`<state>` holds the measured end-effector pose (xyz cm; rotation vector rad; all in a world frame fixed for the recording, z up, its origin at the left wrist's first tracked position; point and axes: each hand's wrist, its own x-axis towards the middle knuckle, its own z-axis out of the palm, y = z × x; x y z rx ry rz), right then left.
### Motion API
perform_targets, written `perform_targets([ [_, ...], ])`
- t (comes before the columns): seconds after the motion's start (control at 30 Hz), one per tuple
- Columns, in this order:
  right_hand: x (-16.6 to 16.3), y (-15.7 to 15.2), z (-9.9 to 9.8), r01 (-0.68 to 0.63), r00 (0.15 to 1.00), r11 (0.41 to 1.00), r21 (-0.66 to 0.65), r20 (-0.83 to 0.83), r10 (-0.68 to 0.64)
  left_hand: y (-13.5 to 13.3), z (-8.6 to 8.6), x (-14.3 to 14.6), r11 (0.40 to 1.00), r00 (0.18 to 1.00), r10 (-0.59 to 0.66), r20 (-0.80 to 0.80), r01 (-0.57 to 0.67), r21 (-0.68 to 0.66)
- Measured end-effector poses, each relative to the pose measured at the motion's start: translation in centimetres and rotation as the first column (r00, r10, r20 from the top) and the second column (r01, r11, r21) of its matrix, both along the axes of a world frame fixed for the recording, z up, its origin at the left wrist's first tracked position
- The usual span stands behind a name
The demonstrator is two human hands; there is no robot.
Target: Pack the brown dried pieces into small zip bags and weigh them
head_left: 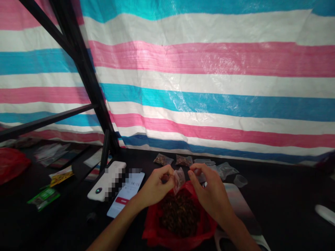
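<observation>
My left hand (pixel 162 183) pinches a small clear plastic bag (pixel 179 179) by its side, above a red plastic bag (pixel 154 226). Inside the red bag lies a heap of small brown dried pieces (pixel 180 214), whose kind I cannot make out. My right hand (pixel 209 188) is just right of the small bag, apart from it, with its fingers curved and nothing visible in them. Behind the hands, two filled small bags, one on the left (pixel 163 159) and one on the right (pixel 184 160), lie on the dark table.
Clear plastic bags (pixel 227 170) and a small clear cup (pixel 240 180) lie behind my right hand. A flat scale-like device (pixel 242 205) sits under my right forearm. To the left are a white power bank-like block (pixel 117 170), a lit phone (pixel 127 195) and a green packet (pixel 44 198).
</observation>
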<state>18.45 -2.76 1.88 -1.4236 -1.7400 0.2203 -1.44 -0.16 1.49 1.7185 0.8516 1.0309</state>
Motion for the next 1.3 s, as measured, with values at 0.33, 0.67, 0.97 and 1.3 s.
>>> perform_targets([
  [0.33,1.2,0.9,0.1,-0.179,0.982,0.983,-0.039,-0.066,0.176,-0.7,0.7,-0.5,0.957,0.945,-0.273,0.182,0.286,-0.048],
  [0.67,0.5,-1.2,2.2,-0.435,0.900,0.891,0.132,0.081,0.428,-0.4,0.1,-1.0,0.845,0.872,-0.478,0.108,0.490,-0.214],
  [0.97,0.5,-1.1,2.0,-0.441,0.895,0.892,0.098,-0.020,0.445,0.5,0.1,-1.2,0.924,0.903,-0.381,-0.199,0.381,-0.041],
  [1.3,0.5,-1.2,2.1,-0.433,0.880,0.899,0.069,-0.183,0.438,0.2,0.0,-1.0,0.941,0.912,-0.335,-0.237,0.336,-0.041],
])
